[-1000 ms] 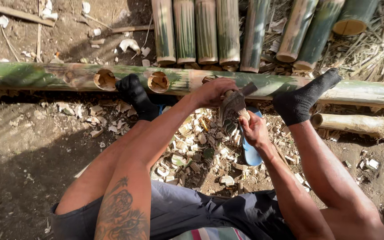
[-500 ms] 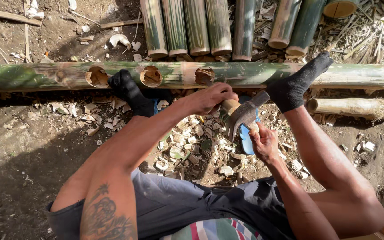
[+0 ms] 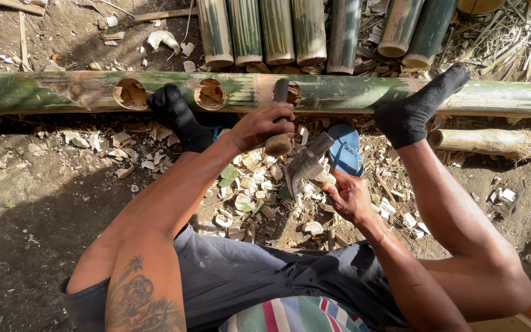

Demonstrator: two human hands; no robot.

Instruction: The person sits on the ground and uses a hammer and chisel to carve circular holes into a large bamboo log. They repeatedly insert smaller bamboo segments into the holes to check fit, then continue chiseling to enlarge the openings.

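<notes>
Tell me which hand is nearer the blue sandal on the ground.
Right. The right hand lies just below the blue sandal, holding a hatchet; the left hand grips a chisel farther left.

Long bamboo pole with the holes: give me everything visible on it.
The long bamboo pole lies flat on the dirt, running left to right across the view. Green skin, mottled brown in patches. Several round holes are cut in its side, showing pale wood inside. Both socked feet brace against it. A chisel, held by the left hand, meets it at one hole. Cut bamboo lengths butt its far side.
</notes>
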